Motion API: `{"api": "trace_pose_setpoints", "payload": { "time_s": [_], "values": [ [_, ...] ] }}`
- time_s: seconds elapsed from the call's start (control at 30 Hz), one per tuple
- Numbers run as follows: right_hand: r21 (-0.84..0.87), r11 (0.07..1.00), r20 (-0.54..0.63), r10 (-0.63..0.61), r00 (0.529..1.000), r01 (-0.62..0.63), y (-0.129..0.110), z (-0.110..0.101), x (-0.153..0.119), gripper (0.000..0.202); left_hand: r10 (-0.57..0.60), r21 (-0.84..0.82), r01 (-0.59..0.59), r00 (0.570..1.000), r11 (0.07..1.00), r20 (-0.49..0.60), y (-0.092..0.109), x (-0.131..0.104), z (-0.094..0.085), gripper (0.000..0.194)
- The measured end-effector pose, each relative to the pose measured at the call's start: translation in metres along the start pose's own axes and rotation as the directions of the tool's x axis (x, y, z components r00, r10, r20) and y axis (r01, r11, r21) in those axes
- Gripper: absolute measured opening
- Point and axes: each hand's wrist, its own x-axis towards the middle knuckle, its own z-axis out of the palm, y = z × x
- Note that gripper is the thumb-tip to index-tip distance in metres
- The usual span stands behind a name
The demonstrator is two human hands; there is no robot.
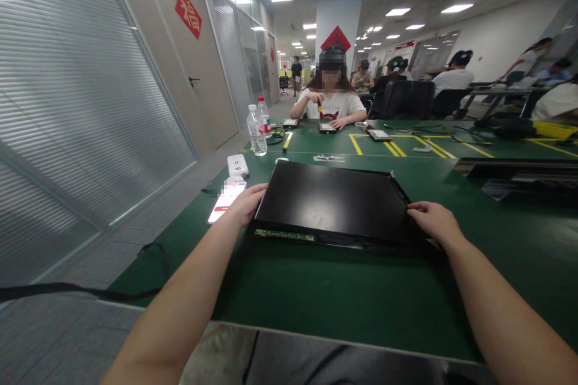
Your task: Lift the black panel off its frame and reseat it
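A black display panel (334, 195) lies face up in front of me, its far side tilted up from the table. Along its near edge a strip of green circuit board (285, 235) is exposed. My left hand (250, 203) grips the panel's left edge, fingers partly hidden behind it. At the right edge, my right hand (436, 221) closes on the frame with thumb and fingers. A lit phone (227, 200) lies just left of my left hand, with a white charger-like block (237, 165) beyond it.
Two water bottles (257, 132) stand at the back left of the green table (343, 295). Across from me a person (332, 102) works on a small device with a yellow-tipped tool. Dark panels (519, 177) lie at the right. A black strap (81, 290) crosses the left table corner.
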Motion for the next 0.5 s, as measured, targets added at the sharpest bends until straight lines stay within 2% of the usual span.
{"api": "trace_pose_setpoints", "payload": {
  "time_s": [0.13, 0.23, 0.37, 0.5],
  "values": [
    [0.002, 1.000, 0.010, 0.001, 1.000, -0.001, -0.002, -0.001, 0.000, 0.024, 0.052, 0.171, -0.045, 0.998, 0.984, -0.038, -0.002, 0.005, -0.002, 0.024],
    [0.001, 1.000, 0.027, 0.006, 1.000, -0.007, -0.004, -0.002, -0.002, 0.025, 0.133, 0.351, -0.100, 0.988, 0.931, -0.072, -0.006, 0.009, -0.005, 0.021],
    [0.004, 1.000, 0.028, -0.003, 1.000, 0.003, -0.006, -0.002, -0.003, 0.026, 0.249, 0.611, -0.148, 0.965, 0.777, -0.083, -0.016, 0.013, -0.006, 0.027],
    [0.018, 1.000, 0.020, -0.007, 1.000, 0.007, -0.006, -0.002, -0.004, 0.027, 0.350, 0.772, -0.199, 0.936, 0.604, -0.033, -0.025, 0.018, -0.005, 0.033]
  ]
}}
